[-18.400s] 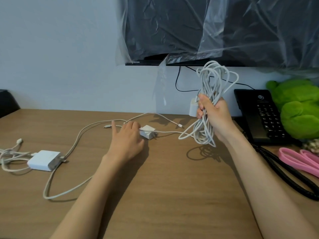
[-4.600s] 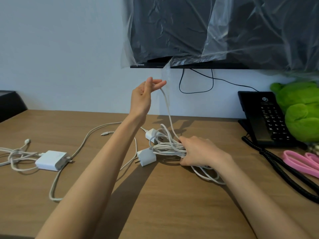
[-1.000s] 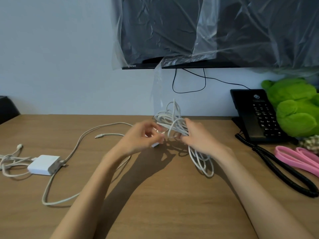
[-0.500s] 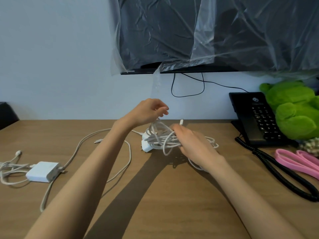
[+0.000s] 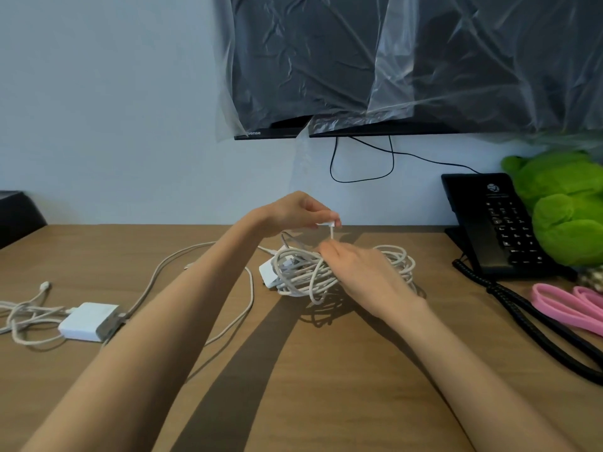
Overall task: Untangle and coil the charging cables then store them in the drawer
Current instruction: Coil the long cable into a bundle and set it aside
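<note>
Change: left hand [image 5: 300, 212] has moved right since half a second ago, onto the cable's connector [image 5: 331, 226].
Desk [image 5: 326, 370]: wooden, everything lies on it.
White cable bundle [image 5: 303, 275]: tangled loops lying mid-desk, with a charger plug [image 5: 269, 272] at the left edge.
Right hand [image 5: 362, 272]: lies over the bundle, fingers curled round some strands.
Left hand: thumb and fingertips pinch the connector, held just above the bundle.

The desk [image 5: 326, 393] is marked by a brown wood grain, while the cable bundle [image 5: 306, 277] and the charger block [image 5: 88, 321] are coloured white. The telephone [image 5: 499, 223] is finished in black, the plush toy [image 5: 567, 207] in bright green and the loops [image 5: 561, 306] in pink.
</note>
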